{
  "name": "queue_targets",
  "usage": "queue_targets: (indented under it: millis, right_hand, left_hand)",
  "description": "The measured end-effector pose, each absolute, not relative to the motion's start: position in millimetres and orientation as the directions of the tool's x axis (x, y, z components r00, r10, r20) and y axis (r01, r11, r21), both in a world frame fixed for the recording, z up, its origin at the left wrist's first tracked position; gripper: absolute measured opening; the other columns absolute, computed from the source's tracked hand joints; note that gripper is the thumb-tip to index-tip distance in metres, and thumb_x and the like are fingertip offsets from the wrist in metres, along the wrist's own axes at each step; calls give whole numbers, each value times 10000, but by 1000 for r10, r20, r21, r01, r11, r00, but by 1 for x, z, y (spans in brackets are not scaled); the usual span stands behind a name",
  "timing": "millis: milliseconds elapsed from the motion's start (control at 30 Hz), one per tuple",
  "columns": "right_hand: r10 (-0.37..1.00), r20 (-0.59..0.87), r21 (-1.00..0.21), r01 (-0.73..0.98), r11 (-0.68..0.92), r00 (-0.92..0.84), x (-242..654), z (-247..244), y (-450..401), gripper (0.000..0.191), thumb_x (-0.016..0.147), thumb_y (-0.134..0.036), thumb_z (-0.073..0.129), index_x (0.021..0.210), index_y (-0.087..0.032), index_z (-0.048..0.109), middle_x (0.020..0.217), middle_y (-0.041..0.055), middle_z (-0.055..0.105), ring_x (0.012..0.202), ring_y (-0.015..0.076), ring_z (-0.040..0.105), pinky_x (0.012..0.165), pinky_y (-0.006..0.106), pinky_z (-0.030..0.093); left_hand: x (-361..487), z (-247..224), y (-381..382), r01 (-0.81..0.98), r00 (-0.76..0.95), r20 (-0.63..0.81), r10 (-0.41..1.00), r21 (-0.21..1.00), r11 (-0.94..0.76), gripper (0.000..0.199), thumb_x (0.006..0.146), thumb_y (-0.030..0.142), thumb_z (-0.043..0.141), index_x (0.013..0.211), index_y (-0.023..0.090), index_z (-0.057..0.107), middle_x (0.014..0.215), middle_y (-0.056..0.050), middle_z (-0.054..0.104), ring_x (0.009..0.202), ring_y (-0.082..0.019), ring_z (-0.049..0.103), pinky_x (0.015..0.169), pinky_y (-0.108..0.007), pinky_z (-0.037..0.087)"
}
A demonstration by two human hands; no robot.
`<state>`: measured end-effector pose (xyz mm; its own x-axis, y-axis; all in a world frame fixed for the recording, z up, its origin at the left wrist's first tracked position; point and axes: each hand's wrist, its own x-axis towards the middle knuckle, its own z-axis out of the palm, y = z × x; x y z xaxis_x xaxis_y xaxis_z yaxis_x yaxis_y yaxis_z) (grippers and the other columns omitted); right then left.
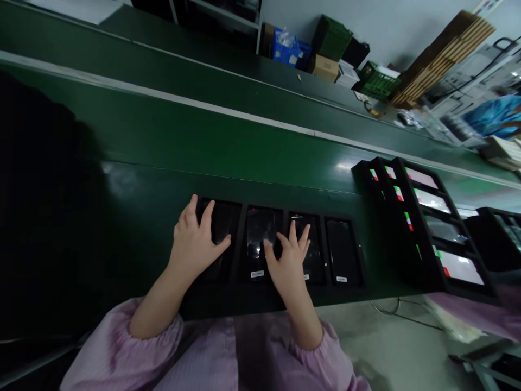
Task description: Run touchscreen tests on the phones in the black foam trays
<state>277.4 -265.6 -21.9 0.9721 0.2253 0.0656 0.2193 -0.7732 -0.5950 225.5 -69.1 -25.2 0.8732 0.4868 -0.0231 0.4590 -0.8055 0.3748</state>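
Note:
A black tray (238,260) with a row of compartments lies along the near edge of the green bench. Dark smartphones sit in it: a second-slot phone (257,231) with a white label near its bottom, a third-slot phone (315,255) partly under my right hand, and a right-end phone (341,244). My left hand (195,241) spreads its fingers over the leftmost compartment; whether a phone lies there is too dark to tell. My right hand (290,263) has its thumb over the second phone and its other fingers stretched apart above the third. Neither hand holds anything visible.
Stacked black trays (431,233) with lit phone screens stand at the right. A raised pale strip (244,113) runs along the bench. Crates, a cardboard box (324,68) and flattened cartons (443,57) line the back. A dark bulky shape (36,163) covers the left.

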Motion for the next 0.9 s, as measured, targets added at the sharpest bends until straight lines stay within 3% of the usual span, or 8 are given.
queue_targets:
  millis: [100, 200, 300, 467, 600, 667, 800, 900]
  right_hand:
    - [259, 164, -555, 306, -774, 952, 265, -29, -267, 410, 957, -403, 548, 1188, -107, 713, 1653, 210, 387, 1612, 473, -6, 1173, 843, 165]
    - [330, 224, -529, 399, -749, 917, 260, -31, -266, 420, 970, -395, 528, 1201, -91, 703, 1654, 198, 392, 1621, 441, 8, 1221, 769, 222]
    - [376, 230, -519, 440, -733, 898, 262, -28, -267, 450, 972, -414, 541, 1222, -74, 700, 1635, 199, 423, 1622, 433, 32, 1246, 705, 266]
    - [421, 229, -489, 478, -730, 877, 266, -21, -288, 446, 949, -411, 590, 1286, -135, 687, 1656, 158, 403, 1617, 444, 50, 1205, 726, 314]
    - [225, 377, -353, 363, -862, 899, 275, -16, -326, 431, 985, -422, 528, 1236, -124, 710, 1624, 194, 429, 1603, 451, 93, 1190, 759, 283]
    - [152, 357, -290, 264, -920, 922, 281, -17, -342, 466, 988, -471, 516, 1171, -99, 729, 1574, 235, 472, 1582, 492, 126, 1162, 797, 271]
    - [182, 267, -260, 253, -932, 946, 291, -26, -353, 534, 983, -525, 502, 1136, -62, 718, 1553, 281, 474, 1553, 522, 181, 1136, 826, 261]
    - [141, 289, -279, 225, -934, 947, 293, -33, -347, 502, 981, -509, 505, 1108, -71, 715, 1553, 277, 476, 1545, 527, 194, 1122, 845, 247]
  left_hand:
    - [227, -25, -69, 446, 880, -10, 476, 365, -817, 820, 859, 416, 609, 1562, 90, 340, 1684, -274, 140, 1527, -514, 277, 1201, -697, 373]
    - [228, -24, -70, 447, 878, -4, 478, 361, -818, 784, 871, 417, 580, 1552, 96, 361, 1677, -268, 167, 1503, -530, 300, 1169, -731, 391]
    - [228, -22, -72, 460, 869, -10, 495, 384, -800, 763, 882, 417, 552, 1541, 81, 367, 1667, -280, 171, 1484, -553, 308, 1170, -753, 375]
    - [232, -18, -81, 467, 853, -1, 521, 448, -762, 808, 880, 440, 529, 1561, 83, 280, 1668, -292, 93, 1476, -605, 262, 1150, -829, 318]
    - [235, -18, -87, 511, 811, 23, 585, 460, -726, 894, 803, 423, 654, 1552, 74, 312, 1667, -318, 100, 1419, -648, 319, 1101, -862, 335]
    - [235, -20, -85, 499, 814, 34, 580, 471, -728, 898, 798, 410, 666, 1556, 82, 315, 1671, -314, 105, 1449, -629, 304, 1125, -849, 325]
    - [230, -24, -78, 492, 818, 16, 575, 501, -712, 961, 759, 425, 706, 1567, 93, 306, 1677, -294, 106, 1533, -552, 238, 1195, -787, 307]
    - [229, -22, -74, 504, 803, -12, 595, 547, -669, 948, 760, 502, 627, 1560, 92, 328, 1678, -271, 134, 1556, -496, 240, 1232, -744, 293]
